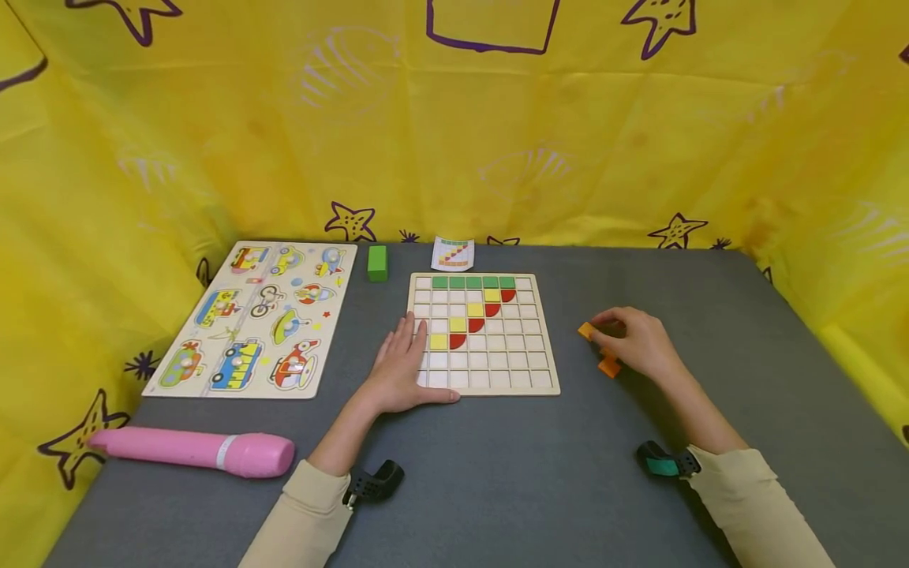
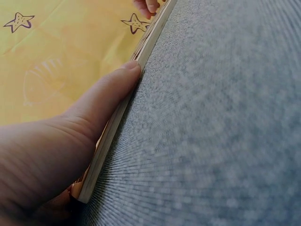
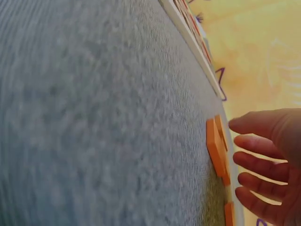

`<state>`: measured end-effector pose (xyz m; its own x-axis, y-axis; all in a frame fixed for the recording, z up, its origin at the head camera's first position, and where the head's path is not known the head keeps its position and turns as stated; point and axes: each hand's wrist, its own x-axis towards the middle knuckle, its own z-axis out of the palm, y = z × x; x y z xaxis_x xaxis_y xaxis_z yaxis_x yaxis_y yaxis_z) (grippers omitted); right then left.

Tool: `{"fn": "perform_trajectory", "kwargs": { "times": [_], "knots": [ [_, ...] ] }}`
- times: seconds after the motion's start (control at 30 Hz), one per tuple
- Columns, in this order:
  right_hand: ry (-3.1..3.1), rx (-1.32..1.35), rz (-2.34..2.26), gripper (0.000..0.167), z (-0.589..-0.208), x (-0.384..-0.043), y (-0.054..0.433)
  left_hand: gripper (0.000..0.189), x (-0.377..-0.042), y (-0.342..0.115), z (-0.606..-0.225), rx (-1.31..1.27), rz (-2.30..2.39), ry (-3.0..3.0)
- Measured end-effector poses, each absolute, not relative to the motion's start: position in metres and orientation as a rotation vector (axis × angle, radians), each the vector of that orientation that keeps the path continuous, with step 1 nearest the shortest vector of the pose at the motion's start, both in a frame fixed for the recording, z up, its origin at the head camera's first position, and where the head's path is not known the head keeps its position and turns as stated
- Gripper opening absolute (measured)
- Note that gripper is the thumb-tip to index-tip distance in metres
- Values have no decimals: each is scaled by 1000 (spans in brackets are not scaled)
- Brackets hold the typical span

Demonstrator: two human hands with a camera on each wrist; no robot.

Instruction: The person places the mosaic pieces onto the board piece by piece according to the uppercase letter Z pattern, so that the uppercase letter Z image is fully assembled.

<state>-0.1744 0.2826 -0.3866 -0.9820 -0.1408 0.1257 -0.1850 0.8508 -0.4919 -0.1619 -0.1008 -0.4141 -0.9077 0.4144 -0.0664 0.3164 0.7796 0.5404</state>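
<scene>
My left hand [image 1: 399,371] lies with spread, straight fingers on the left side of a wooden grid board [image 1: 500,379]. Its thumb presses along the near edge, as the left wrist view also shows. Green square tiles [image 1: 473,282] fill most of the board's top row. Below them, yellow squares [image 1: 458,324] and red quarter-round tiles [image 1: 476,325] run diagonally. To the right of the board, my right hand [image 1: 639,339] hovers at several orange tiles [image 1: 608,368]. In the right wrist view its loosely bent fingers are apart from the orange tiles [image 3: 216,148], with nothing between them.
A small pattern card [image 1: 453,254] lies behind the board, with a green block [image 1: 378,263] to its left. Farther left is a vehicle puzzle board [image 1: 259,315]. A pink microphone-shaped object [image 1: 192,451] lies near the front left. Yellow cloth surrounds the grey table.
</scene>
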Motion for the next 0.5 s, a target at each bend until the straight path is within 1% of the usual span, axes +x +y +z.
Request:
{"fn": "perform_trajectory", "kwargs": {
  "times": [0.23,0.5],
  "knots": [
    [-2994,222,733,33,-389,-175,286,125,-161,-101,-413,578,799,2796],
    [-2976,205,716,32,-391,-176,281,125,-161,-101,-413,583,796,2801]
  ]
}}
